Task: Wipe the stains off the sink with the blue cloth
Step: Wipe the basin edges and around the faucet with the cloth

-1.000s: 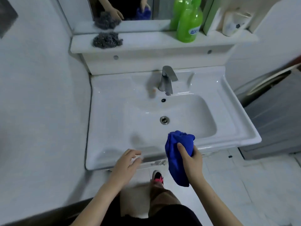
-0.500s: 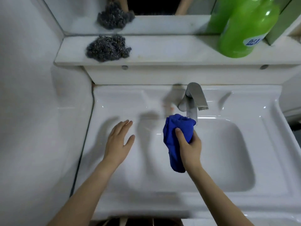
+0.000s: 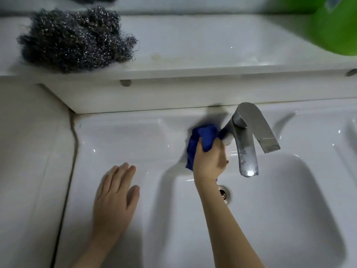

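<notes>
The white sink (image 3: 119, 144) fills the lower view, with a metal faucet (image 3: 249, 132) at its back rim and a drain (image 3: 224, 193) in the basin. My right hand (image 3: 209, 161) is shut on the bunched blue cloth (image 3: 201, 138), pressing it against the sink's back ledge just left of the faucet base. The stain there is hidden under the cloth. My left hand (image 3: 116, 196) lies flat and open on the sink's left ledge, fingers apart, holding nothing.
A white shelf (image 3: 193, 47) runs above the sink. On it sit a grey steel-wool scourer (image 3: 75, 39) at the left and a green bottle (image 3: 338, 28) at the far right. A white wall (image 3: 29, 151) borders the sink's left side.
The view has drawn closer to the sink. My right hand has carried the cloth forward from over the basin to the back ledge beside the faucet. My left hand has settled on the left ledge.
</notes>
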The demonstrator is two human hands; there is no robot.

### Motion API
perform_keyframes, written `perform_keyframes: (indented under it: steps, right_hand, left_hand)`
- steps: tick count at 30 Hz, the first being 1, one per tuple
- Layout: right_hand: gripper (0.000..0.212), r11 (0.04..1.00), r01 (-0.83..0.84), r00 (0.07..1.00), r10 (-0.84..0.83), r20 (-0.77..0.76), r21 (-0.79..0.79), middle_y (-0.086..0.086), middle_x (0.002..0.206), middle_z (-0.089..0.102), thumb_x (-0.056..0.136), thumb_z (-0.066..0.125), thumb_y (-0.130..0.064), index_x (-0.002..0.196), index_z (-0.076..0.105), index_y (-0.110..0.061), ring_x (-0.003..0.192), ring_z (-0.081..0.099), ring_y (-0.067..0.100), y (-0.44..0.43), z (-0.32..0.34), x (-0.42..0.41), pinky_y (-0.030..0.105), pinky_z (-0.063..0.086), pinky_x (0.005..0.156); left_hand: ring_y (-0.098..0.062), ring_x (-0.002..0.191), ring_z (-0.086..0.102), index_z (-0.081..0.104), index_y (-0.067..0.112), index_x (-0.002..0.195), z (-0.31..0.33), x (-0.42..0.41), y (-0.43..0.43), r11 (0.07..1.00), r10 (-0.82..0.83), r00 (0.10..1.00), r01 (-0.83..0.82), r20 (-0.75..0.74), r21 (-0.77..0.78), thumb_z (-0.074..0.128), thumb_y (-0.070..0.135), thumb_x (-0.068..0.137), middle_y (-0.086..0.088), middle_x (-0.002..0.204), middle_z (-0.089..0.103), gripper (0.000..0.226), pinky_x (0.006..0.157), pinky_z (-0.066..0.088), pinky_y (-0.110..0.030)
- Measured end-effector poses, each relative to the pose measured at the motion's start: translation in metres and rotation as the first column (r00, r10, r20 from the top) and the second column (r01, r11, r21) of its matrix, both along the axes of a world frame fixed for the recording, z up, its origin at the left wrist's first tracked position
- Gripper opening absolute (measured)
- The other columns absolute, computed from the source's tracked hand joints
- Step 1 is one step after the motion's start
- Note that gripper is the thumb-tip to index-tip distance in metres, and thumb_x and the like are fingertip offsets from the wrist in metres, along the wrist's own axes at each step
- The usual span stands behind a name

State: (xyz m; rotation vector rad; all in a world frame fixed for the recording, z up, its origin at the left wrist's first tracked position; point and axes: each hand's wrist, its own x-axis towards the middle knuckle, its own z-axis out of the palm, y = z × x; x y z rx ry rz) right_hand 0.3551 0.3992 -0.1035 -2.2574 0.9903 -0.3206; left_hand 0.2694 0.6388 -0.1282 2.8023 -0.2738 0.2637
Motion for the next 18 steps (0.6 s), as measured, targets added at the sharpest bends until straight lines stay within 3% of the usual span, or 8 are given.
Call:
perform_keyframes:
  steps: [4,5,9,11,15,18]
  right_hand:
    - [0.028,0.917,-0.39,0.92,0.392,-0.016,0.082,0.001,0.094,0.062,0.091,0.058,-0.039,0.094,0.058,-0.011,0.078,0.06,0.024,0.039,0.011,-0.008,0.036,0.049,0.068]
    - [0.028,0.905,-0.416,0.907,0.42,-0.032,0.085,0.0,0.095,0.062,0.092,0.057,-0.04,0.097,0.058,-0.013,0.079,0.06,0.024,0.033,0.012,-0.013,0.036,0.05,0.07]
    - [0.03,0.997,-0.073,0.99,0.075,-0.123,0.019,0.004,0.09,0.063,0.093,0.051,-0.042,0.097,0.056,-0.013,0.086,0.062,0.03,-0.018,0.009,-0.009,0.034,0.044,0.072]
    - [0.029,1.0,0.006,0.993,-0.005,-0.12,0.009,0.007,0.089,0.063,0.093,0.053,-0.038,0.095,0.056,-0.01,0.085,0.063,0.032,-0.009,0.009,0.005,0.033,0.041,0.069]
    - [0.024,0.935,-0.343,0.936,0.348,-0.045,0.095,0.004,0.088,0.063,0.092,0.058,-0.034,0.089,0.056,-0.01,0.075,0.059,0.028,0.046,0.011,0.001,0.03,0.036,0.063]
    - [0.028,0.931,-0.357,0.925,0.364,-0.107,0.073,-0.003,0.084,0.061,0.094,0.052,-0.042,0.089,0.056,-0.015,0.072,0.058,0.022,0.009,0.013,-0.017,0.031,0.042,0.065]
  left_hand:
    - [-0.035,0.136,0.044,0.054,0.006,0.138,0.002,-0.001,-0.001,1.0,-0.001,0.999,0.002,-0.037,0.027,0.049,0.027,0.093,-0.014,0.144,0.053,0.05,0.113,0.036,-0.051]
    - [-0.035,0.136,0.043,0.053,0.005,0.139,0.002,-0.001,-0.001,1.0,0.0,0.999,0.001,-0.046,0.03,0.049,0.027,0.093,-0.014,0.144,0.053,0.051,0.113,0.035,-0.051]
    - [-0.038,0.134,0.046,0.056,0.006,0.136,-0.001,0.001,0.0,1.0,-0.003,1.0,0.003,0.007,0.013,0.049,0.026,0.093,-0.014,0.142,0.055,0.049,0.111,0.037,-0.052]
    - [-0.037,0.133,0.047,0.057,0.006,0.135,-0.002,0.002,0.0,1.0,0.011,1.0,-0.011,0.016,0.014,0.048,0.026,0.092,-0.013,0.141,0.056,0.048,0.111,0.037,-0.052]
    - [-0.034,0.136,0.043,0.055,0.008,0.138,0.0,0.002,-0.001,0.999,0.023,0.999,-0.022,-0.04,0.035,0.044,0.029,0.093,-0.012,0.144,0.054,0.051,0.114,0.034,-0.049]
    - [-0.031,0.138,0.04,0.053,0.01,0.14,0.001,0.0,0.0,0.999,0.039,0.997,-0.037,-0.068,0.027,0.042,0.031,0.094,-0.011,0.146,0.052,0.052,0.115,0.032,-0.048]
